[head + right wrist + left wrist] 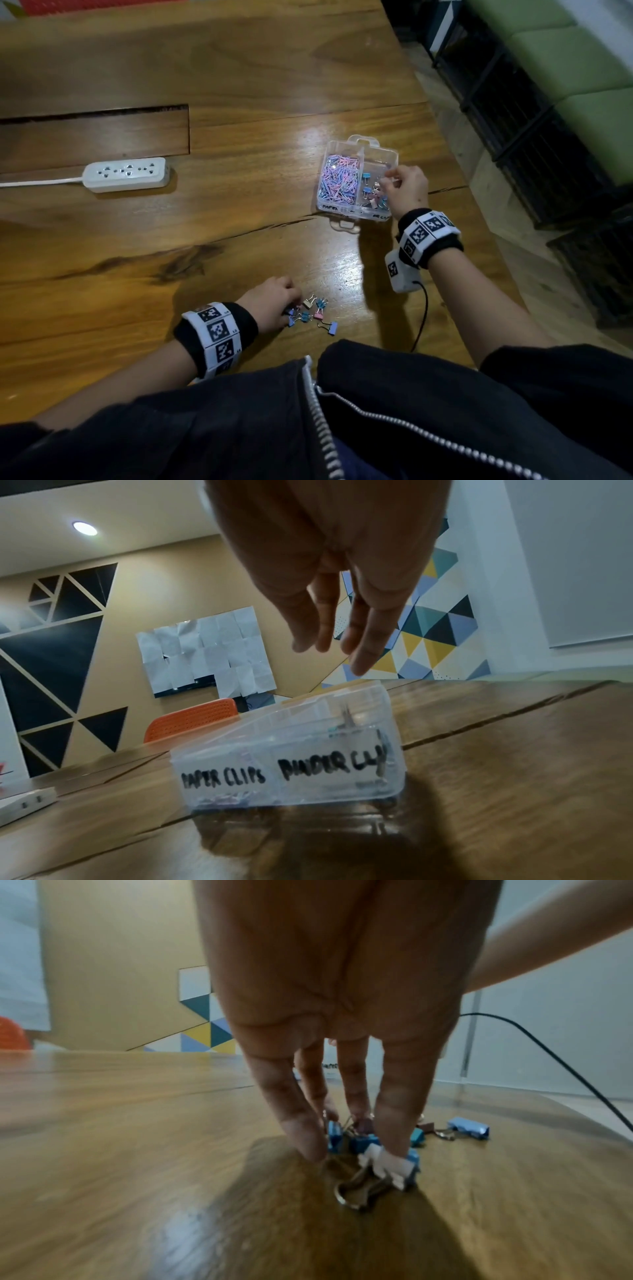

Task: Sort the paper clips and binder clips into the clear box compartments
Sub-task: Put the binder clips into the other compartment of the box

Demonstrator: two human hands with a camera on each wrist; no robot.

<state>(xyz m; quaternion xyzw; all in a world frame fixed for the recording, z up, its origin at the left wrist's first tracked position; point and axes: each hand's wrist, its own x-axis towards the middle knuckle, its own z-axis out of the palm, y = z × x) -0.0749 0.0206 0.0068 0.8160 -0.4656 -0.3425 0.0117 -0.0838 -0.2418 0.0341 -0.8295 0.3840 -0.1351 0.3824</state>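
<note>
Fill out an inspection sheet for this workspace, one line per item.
Surface: glossy wooden table with cracks.
Job's things: clear box open; paper clips fill its left compartment, binder clips lie in the right; loose binder clips on the table.
Clutter: white power strip.
Hands: left hand fingertips down on the loose clips; right hand over the right compartment, fingers straight, empty.
Cables: black cable from the right wrist; white cord.
Surroundings: orange chair, patterned wall.

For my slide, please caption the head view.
Left hand gathers binder clips; right hand hovers over clear box.
</note>
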